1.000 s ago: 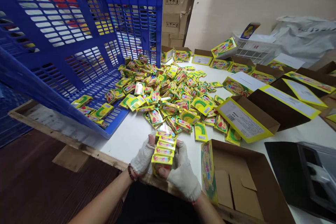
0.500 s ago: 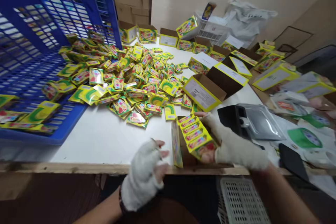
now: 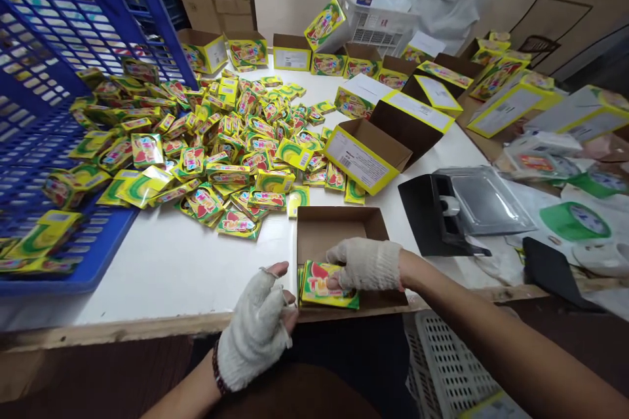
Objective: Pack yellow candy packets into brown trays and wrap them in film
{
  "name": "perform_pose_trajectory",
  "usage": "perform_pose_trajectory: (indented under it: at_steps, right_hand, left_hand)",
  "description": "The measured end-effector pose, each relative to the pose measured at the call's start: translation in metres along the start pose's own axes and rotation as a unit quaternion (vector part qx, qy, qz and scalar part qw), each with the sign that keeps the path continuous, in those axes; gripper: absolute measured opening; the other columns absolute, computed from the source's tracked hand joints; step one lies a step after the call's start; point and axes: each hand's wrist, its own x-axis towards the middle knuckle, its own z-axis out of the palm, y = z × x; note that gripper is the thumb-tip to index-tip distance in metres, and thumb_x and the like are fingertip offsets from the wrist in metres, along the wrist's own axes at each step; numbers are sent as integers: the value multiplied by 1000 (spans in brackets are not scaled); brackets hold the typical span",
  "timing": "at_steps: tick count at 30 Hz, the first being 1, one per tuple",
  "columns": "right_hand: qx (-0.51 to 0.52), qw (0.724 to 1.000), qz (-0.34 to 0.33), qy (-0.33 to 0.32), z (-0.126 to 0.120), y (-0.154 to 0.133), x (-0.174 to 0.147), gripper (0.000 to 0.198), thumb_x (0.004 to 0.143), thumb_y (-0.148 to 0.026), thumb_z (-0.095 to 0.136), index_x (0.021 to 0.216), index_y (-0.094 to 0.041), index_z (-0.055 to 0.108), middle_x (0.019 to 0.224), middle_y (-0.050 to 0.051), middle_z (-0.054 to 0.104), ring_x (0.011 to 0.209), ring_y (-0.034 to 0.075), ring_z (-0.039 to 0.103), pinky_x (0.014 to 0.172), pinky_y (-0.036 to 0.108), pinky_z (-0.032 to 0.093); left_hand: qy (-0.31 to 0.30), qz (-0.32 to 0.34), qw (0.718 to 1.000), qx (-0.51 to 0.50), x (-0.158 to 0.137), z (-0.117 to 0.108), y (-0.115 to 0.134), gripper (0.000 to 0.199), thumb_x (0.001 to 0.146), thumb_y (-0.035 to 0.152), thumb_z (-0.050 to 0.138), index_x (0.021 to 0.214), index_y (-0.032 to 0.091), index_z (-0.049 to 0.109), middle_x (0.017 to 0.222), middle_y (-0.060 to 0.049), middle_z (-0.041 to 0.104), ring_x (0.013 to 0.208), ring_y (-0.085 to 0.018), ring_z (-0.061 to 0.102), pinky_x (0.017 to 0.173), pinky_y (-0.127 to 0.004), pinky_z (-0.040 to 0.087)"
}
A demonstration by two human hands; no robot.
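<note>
An open cardboard display box [image 3: 344, 226] with brown inner walls lies at the table's front edge. In its near left corner sit small yellow-green packs [image 3: 319, 288] with a watermelon picture, face to face in a row. My right hand [image 3: 366, 263], in a white fingerless glove, reaches into the box with its thumb and fingers closed on these packs. Left of the box, my left hand [image 3: 260, 317], gloved the same way, hovers over the table edge with fingers apart and nothing in them. A big heap of similar packs [image 3: 240, 144] spreads across the table beyond.
A tipped blue crate [image 3: 105, 255] spills packs at the left. Open display boxes [image 3: 361, 157] stand behind and to the right. A black tape dispenser [image 3: 445, 209], a clear plastic tray [image 3: 486, 200] and green tape [image 3: 574, 219] lie at the right. Below stands a white basket [image 3: 449, 353].
The row of packs has gone down into the box's near left corner, with my right hand still on it. My left hand has shifted slightly left, and the view has turned.
</note>
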Motion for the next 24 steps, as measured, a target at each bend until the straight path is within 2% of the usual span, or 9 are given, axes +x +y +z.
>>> perform_pose_trajectory:
  at_steps: [1,3,5,8,10,14,18,24]
  right_hand:
    - [-31,999,-1,-10,-5,1,-3,20,68,-37,72,73,-18,69,69,2,64,59,15,53,56,25,39]
    - [-29,998,-17,-56,-18,10,-5,25,72,-40,69,83,-18,67,74,1,65,61,14,53,55,23,39]
    - [0,997,-39,-64,-31,22,-2,27,79,-39,63,93,-17,66,79,1,66,66,13,56,58,22,41]
    - [13,998,-58,9,-40,37,16,26,83,-34,58,101,-16,65,91,4,68,79,15,59,67,23,44]
    - [10,998,-46,50,-33,38,33,27,83,-29,59,105,-16,64,96,4,68,85,16,60,71,23,45]
    - [-41,998,-18,41,0,21,59,22,83,-28,61,102,-18,67,97,4,69,85,18,61,69,25,44]
    - [-138,984,-30,105,13,4,53,16,84,-29,64,93,-18,70,104,8,66,95,21,59,74,27,42]
    - [-75,971,-48,224,-8,6,37,15,87,-21,60,100,-17,66,101,6,66,91,16,59,81,25,43]
  left_hand:
    - [5,20,1000,-2,3,-1,5,16,79,12,58,91,19,50,105,-11,60,105,-24,59,81,-38,56]
    - [0,67,998,-12,10,-1,16,12,79,13,61,87,17,53,95,-9,63,97,-22,60,83,-40,53]
    - [-22,96,995,0,16,2,24,12,80,16,62,91,17,58,98,-8,66,96,-23,59,87,-42,48]
    - [-60,87,993,53,18,9,26,22,83,24,62,104,18,62,109,-5,69,104,-25,57,93,-44,41]
    - [-77,81,991,79,17,12,23,18,86,22,59,103,20,63,105,-2,70,104,-24,57,93,-43,38]
    - [-98,105,987,72,14,10,10,16,91,21,50,97,24,64,94,3,70,103,-19,56,94,-39,35]
    - [-122,115,985,40,19,-1,6,17,94,25,46,91,23,63,92,3,69,101,-17,54,98,-36,33]
    - [-129,103,986,24,23,-2,11,27,97,25,36,90,22,62,90,1,68,99,-18,53,97,-37,32]
